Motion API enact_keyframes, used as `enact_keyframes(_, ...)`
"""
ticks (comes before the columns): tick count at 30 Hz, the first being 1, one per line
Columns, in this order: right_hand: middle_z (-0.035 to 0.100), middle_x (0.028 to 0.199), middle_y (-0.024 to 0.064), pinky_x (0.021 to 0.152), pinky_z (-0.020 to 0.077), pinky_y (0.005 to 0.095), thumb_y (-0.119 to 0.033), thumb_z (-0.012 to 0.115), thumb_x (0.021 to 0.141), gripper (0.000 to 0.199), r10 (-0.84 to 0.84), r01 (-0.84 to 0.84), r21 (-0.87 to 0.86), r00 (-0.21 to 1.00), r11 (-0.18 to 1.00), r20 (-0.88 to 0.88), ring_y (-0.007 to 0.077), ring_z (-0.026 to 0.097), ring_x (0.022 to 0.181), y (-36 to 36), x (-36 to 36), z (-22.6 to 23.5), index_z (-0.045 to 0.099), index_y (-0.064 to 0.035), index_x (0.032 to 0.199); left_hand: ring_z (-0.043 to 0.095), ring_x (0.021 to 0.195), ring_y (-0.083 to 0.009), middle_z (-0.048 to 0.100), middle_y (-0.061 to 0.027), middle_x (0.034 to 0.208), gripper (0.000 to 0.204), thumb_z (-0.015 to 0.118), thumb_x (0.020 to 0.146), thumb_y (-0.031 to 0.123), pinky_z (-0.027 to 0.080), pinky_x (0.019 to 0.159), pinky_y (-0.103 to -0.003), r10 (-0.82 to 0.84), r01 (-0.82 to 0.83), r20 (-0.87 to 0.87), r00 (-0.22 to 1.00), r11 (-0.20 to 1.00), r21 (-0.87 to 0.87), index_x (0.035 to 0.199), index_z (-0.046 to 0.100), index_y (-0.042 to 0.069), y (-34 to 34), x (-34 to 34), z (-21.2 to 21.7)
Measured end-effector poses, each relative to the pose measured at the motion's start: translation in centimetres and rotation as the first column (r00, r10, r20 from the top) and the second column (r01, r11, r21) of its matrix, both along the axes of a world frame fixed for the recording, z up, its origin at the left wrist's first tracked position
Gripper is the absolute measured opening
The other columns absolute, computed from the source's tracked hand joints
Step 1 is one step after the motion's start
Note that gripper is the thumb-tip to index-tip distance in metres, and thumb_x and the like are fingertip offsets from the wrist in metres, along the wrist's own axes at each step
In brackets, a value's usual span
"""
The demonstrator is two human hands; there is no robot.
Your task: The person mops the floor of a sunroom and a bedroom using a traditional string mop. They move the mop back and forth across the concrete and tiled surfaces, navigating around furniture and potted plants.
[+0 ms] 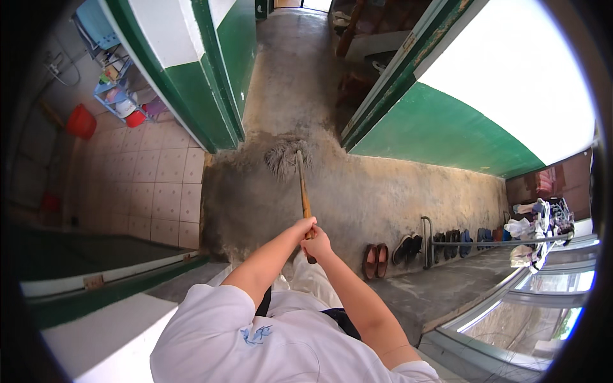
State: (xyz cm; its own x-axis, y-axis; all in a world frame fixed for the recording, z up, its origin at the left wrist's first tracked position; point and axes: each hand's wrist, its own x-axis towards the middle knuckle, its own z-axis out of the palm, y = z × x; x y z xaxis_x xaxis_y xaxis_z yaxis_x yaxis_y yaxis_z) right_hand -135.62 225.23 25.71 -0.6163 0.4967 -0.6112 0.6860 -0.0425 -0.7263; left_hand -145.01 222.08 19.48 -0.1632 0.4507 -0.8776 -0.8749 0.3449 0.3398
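A mop [305,195] with a wooden handle stretches away from me, its grey string head spread on the concrete floor near the doorway ahead. My left hand [304,226] is closed round the handle's upper part. Just behind it, nearer the handle's end, my right hand [318,243] grips the same handle. The butt of the handle sticks out a little below the right hand. Both forearms reach forward and meet at the handle. Some of the fingers are hidden behind the hands.
Green-and-white walls frame a passage ahead. At left, a tiled room [143,172] holds a red bucket [81,121] and a blue shelf [105,96]. Reddish slippers [375,260] and several other shoes line the floor at right, beside a metal rail [498,243] and hanging clothes [541,226].
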Motion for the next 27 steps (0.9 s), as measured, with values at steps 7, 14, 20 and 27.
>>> enact_keyframes(7,0.059,0.078,0.0101,0.043,0.0458,0.0308,0.002,0.061,0.068,0.071,0.008,-0.008,-0.112,1.0,0.994,0.001,0.0179,0.056,0.05,9.7,-11.6,1.6,0.034,-0.0026,0.133,0.052,0.053,-0.0218,0.055,-0.0086,0.064,0.018,0.052,0.076,0.023,0.042,0.051,-0.038,-0.032,0.031,0.029,0.999,0.999,0.003,0.069,0.051,0.006,9.6,-11.6,-0.6)
enact_keyframes(14,0.054,0.074,0.0102,0.042,0.0443,0.0319,0.008,0.056,0.069,0.067,-0.204,0.171,-0.464,0.979,0.869,-0.02,0.0188,0.053,0.049,18.1,-21.7,2.6,0.032,-0.0035,0.13,0.051,0.051,-0.0193,0.054,-0.0086,0.061,0.019,0.051,0.078,0.021,0.04,0.047,-0.035,-0.202,0.159,-0.188,0.961,0.962,-0.221,0.071,0.054,0.003,17.9,-21.8,-1.0)
enact_keyframes(20,0.05,0.069,0.0077,0.045,0.0437,0.0279,0.007,0.053,0.077,0.074,-0.513,0.35,-0.816,0.855,0.459,0.078,0.0148,0.05,0.052,25.7,-19.8,3.1,0.021,-0.0144,0.14,0.055,0.057,-0.0181,0.056,-0.0069,0.066,0.018,0.055,0.078,0.024,0.046,0.053,-0.032,-0.383,0.336,-0.136,0.914,0.9,-0.276,0.077,0.054,0.006,25.2,-22.4,-3.1)
enact_keyframes(27,0.05,0.068,0.0055,0.045,0.0419,0.0244,0.003,0.053,0.078,0.068,-0.508,0.363,-0.845,0.851,0.394,0.129,0.0125,0.05,0.053,28.4,-11.2,11.2,0.025,-0.0064,0.138,0.056,0.063,-0.0176,0.053,-0.0048,0.074,0.013,0.053,0.073,0.017,0.054,0.06,-0.033,-0.387,0.401,0.124,0.914,0.908,-0.123,0.082,0.049,0.008,27.1,-20.0,-4.0)
